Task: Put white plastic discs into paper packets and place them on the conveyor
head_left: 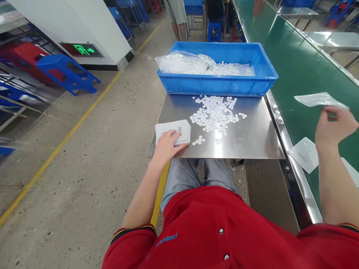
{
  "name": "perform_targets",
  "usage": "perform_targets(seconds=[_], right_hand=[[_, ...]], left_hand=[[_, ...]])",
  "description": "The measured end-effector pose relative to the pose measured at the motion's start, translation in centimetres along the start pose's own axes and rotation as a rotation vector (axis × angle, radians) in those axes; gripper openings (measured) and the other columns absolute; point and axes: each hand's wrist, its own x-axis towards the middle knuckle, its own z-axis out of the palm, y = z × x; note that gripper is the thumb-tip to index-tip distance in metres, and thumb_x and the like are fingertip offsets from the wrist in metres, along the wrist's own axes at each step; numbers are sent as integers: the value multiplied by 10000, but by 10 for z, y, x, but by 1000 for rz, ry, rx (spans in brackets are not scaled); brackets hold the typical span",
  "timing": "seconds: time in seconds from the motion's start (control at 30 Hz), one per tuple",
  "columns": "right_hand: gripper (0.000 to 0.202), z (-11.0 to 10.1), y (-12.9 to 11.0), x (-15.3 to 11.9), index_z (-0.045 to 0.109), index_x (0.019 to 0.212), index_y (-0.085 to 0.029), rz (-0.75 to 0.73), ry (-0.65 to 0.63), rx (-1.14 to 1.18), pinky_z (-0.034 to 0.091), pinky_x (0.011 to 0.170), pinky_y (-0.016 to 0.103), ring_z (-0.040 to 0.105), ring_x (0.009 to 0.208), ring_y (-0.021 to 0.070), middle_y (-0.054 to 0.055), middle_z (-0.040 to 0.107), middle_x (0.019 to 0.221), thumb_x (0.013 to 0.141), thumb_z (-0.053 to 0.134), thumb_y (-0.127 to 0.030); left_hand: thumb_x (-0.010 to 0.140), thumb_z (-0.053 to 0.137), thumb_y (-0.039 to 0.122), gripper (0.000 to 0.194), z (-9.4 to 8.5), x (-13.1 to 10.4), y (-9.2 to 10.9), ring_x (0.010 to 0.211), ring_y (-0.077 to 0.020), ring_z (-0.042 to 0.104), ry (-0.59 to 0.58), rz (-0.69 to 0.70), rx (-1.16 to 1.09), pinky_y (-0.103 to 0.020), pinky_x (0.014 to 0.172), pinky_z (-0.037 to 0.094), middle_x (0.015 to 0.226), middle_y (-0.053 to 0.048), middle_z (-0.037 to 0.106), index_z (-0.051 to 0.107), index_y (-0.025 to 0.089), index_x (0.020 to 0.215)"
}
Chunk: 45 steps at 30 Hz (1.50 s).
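Observation:
My left hand [166, 146] lies on a stack of flat white pieces with rounded corners [179, 129]. Its fingers are spread over the top, with the thumb along the near edge. Over the green belt on the right, my right hand [336, 123] is closed in a pinch on a small clear plastic bag [319, 99], which stretches out to the left of the fingers. Beside that wrist a flat white plate with small holes [305, 155] lies on the belt. Many small white discs [214, 114] are scattered over the metal table, a few close to the stack.
Behind the discs a blue crate [215, 85] holds a clear bag [182, 62] and more white discs. The green conveyor belt [283, 63] runs along the right side of the metal table [246, 144]. Blue stools [67, 73] and a standing person [176, 16] are farther off.

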Motion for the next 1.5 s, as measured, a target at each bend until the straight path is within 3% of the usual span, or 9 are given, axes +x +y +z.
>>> perform_targets(seconds=[0.1, 0.2, 0.33, 0.53, 0.63, 0.73, 0.93, 1.2, 1.5], right_hand=[[253, -8, 50, -12, 702, 705, -319, 309, -281, -257, 494, 900, 727, 681, 1026, 449, 90, 597, 675, 806, 685, -550], [356, -7, 54, -21, 594, 568, -288, 469, -421, -460, 472, 838, 752, 654, 1017, 508, 126, 542, 635, 692, 773, -571], [298, 17, -9, -18, 695, 714, -274, 292, -404, -400, 494, 830, 658, 672, 961, 430, 164, 677, 787, 792, 660, -560], [269, 119, -138, -40, 798, 949, -226, -65, -707, -113, 533, 822, 396, 689, 949, 277, 91, 773, 1013, 862, 592, -376], [227, 159, -171, -51, 795, 924, -203, -44, -736, -155, 536, 846, 409, 685, 998, 289, 127, 760, 1073, 862, 617, -330], [122, 175, -181, -50, 774, 851, -195, 57, -754, -199, 536, 849, 415, 689, 948, 283, 127, 758, 977, 804, 680, -257], [80, 164, -176, -39, 751, 806, -201, 131, -737, -22, 521, 816, 385, 681, 894, 253, 88, 771, 938, 752, 694, -210], [257, 140, -172, -38, 782, 916, -140, 131, -665, 318, 509, 760, 359, 646, 758, 204, 83, 758, 847, 734, 692, -298], [253, 102, -220, -72, 717, 892, -178, 64, -844, 732, 524, 614, 307, 666, 709, 178, 84, 758, 866, 791, 677, -406]], left_hand=[[955, 594, 443, 478, -2, -8, -11, 1329, -347, 561, -56, 50, 37, -514, 1129, 480, 1458, -143, 608, 654, 201, 1363], [987, 515, 404, 448, -3, -11, -13, 1331, -333, 568, -71, 104, 60, -509, 1151, 463, 1458, -137, 619, 660, 203, 1361], [1008, 473, 377, 423, 0, -13, -12, 1310, -317, 596, -49, 145, 81, -492, 1145, 476, 1446, -127, 636, 685, 205, 1331], [1041, 403, 315, 393, 17, -18, -5, 1227, -284, 667, 102, 167, 49, -489, 1102, 525, 1321, -122, 720, 741, 223, 1221], [1026, 429, 282, 364, 24, -22, -2, 1183, -280, 702, 194, 160, -13, -471, 1070, 558, 1243, -123, 757, 766, 215, 1146], [994, 469, 251, 332, 27, -25, 0, 1161, -278, 721, 253, 157, -77, -456, 1050, 577, 1222, -118, 768, 773, 211, 1120], [972, 532, 294, 281, 21, -22, 0, 1065, -251, 766, 330, 57, -224, -382, 930, 624, 1123, -70, 804, 806, 239, 1000], [815, 776, 393, 164, 6, -4, 17, 834, -217, 774, 528, -137, -591, -336, 834, 629, 858, -21, 815, 801, 233, 789], [805, 804, 416, 207, 8, 11, 33, 897, -223, 773, 486, -107, -647, -353, 870, 628, 919, -44, 818, 811, 220, 870]])
